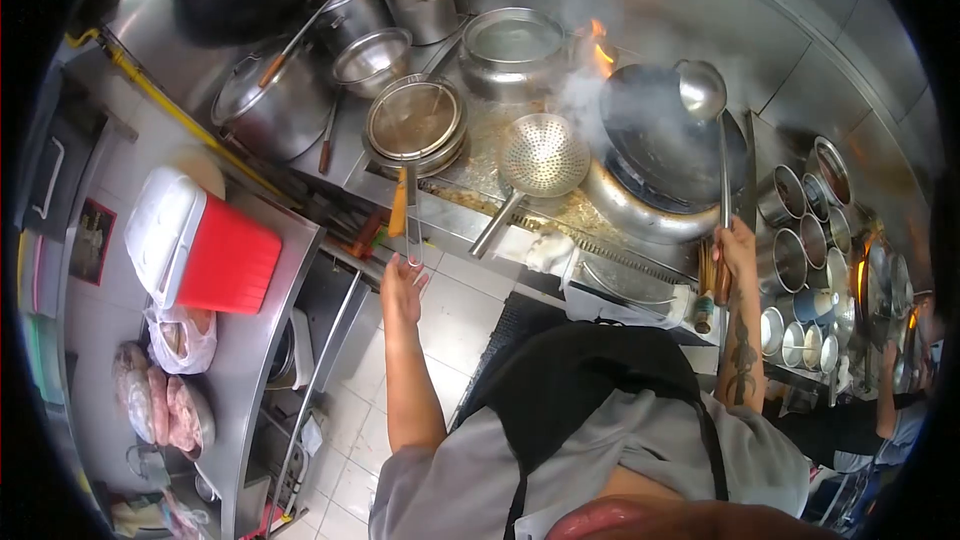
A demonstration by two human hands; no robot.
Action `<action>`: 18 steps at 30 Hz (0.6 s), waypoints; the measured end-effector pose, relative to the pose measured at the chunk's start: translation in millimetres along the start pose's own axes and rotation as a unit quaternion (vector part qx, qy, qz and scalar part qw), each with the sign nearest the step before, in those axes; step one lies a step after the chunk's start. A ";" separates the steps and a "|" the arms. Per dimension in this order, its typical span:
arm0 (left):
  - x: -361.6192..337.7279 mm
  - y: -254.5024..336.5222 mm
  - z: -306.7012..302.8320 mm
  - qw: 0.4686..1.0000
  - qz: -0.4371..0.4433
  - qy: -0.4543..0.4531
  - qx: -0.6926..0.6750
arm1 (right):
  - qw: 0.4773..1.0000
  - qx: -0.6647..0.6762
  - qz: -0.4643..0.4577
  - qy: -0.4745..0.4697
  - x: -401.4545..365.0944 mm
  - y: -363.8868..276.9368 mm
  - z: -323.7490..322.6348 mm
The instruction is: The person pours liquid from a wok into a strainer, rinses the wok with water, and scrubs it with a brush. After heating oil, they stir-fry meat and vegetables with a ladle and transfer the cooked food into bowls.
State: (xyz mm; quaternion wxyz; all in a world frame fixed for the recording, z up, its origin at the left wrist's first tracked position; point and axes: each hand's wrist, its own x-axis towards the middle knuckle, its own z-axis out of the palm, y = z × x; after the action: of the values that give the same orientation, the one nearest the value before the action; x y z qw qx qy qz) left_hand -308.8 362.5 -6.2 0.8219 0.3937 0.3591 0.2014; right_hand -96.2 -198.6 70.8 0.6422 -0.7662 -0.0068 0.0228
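In my right hand point(735, 248), closed around its handle, is a long-handled ladle point(702, 90). Its metal bowl is over the far right side of the dark wok point(640, 140), which sits tilted on the burner in steam. My left hand point(403, 288) has its fingers apart, just below the wooden handle of a mesh strainer point(412, 118) and a metal loop hanging beside it. That strainer rests on a round metal pot. Between the strainer and the wok lies a perforated skimmer point(545, 155), its handle pointing toward me.
Flames point(600, 48) rise behind the wok. A pot of liquid point(513, 40) stands at the back, with steel stockpots point(418, 5) to its left. Seasoning containers point(790, 260) crowd the right side. A red cooler point(230, 255) and bagged meat point(170, 405) occupy the left counter. Another person point(885, 420) stands far right.
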 end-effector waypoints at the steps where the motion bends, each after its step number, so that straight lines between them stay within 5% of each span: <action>1: 6.7 6.6 4.2 0.999 -0.016 -0.037 -0.019 | 1.000 0.008 0.023 -0.001 -5.1 5.1 3.7; 9: 64.8 36.0 61.3 0.959 -0.130 -0.233 -0.099 | 0.987 0.095 0.131 0.000 -56.4 -22.1 45.5; 10: 60.9 38.0 69.9 0.976 -0.105 -0.190 -0.029 | 0.986 0.104 0.133 0.005 -60.0 -22.7 47.4; 12: 44.8 47.8 96.5 0.987 -0.047 -0.105 0.110 | 0.983 0.123 0.133 0.016 -63.7 -21.6 46.6; 15: 32.7 53.5 119.0 0.937 0.140 -0.139 0.290 | 0.990 0.093 0.096 0.033 -69.7 -15.8 42.1; 16: 30.5 55.2 126.1 0.898 0.215 -0.156 0.352 | 0.992 0.078 0.089 0.042 -72.9 -14.0 39.5; 18: 29.7 68.9 158.5 0.734 0.441 -0.176 0.485 | 0.993 0.067 0.085 0.047 -76.5 -14.4 33.0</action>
State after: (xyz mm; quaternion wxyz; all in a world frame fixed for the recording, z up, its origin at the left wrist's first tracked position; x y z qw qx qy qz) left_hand -173.8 343.0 104.0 0.3865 0.8818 0.0431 0.2669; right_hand -173.8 -166.7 81.3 0.6872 -0.7196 0.0903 0.0415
